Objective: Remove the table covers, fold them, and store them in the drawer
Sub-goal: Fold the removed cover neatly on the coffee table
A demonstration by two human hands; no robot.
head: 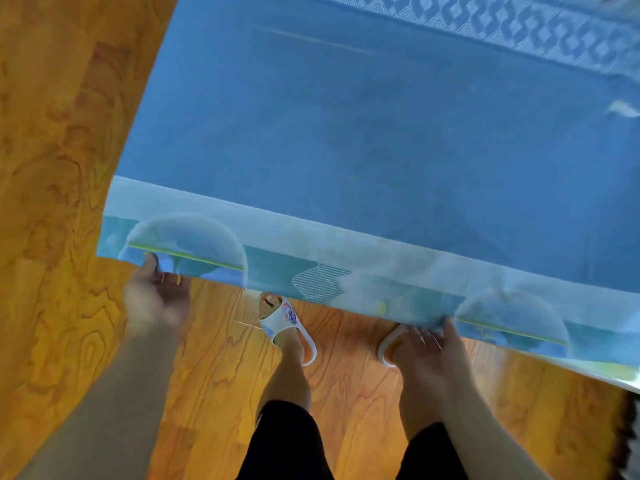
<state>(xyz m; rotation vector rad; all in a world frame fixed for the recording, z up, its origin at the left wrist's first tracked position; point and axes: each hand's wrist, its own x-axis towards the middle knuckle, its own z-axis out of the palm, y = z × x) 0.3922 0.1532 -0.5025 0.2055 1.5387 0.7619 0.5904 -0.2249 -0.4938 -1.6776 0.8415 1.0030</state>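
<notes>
A large blue table cover (363,133) is stretched out in front of me, above a wooden floor. Its near edge has a pale band with half-circle prints; a patterned border runs along its far edge at the top right. My left hand (156,292) grips the near edge close to the left corner, thumb on top. My right hand (429,341) grips the same edge further right, fingers curled under the cloth. The frame is blurred by motion. No drawer is in view.
Orange-brown wooden floor (62,168) fills the left and bottom. My feet in white slippers (287,320) stand under the cover's near edge. A dark fringed edge (627,434) shows at the bottom right corner.
</notes>
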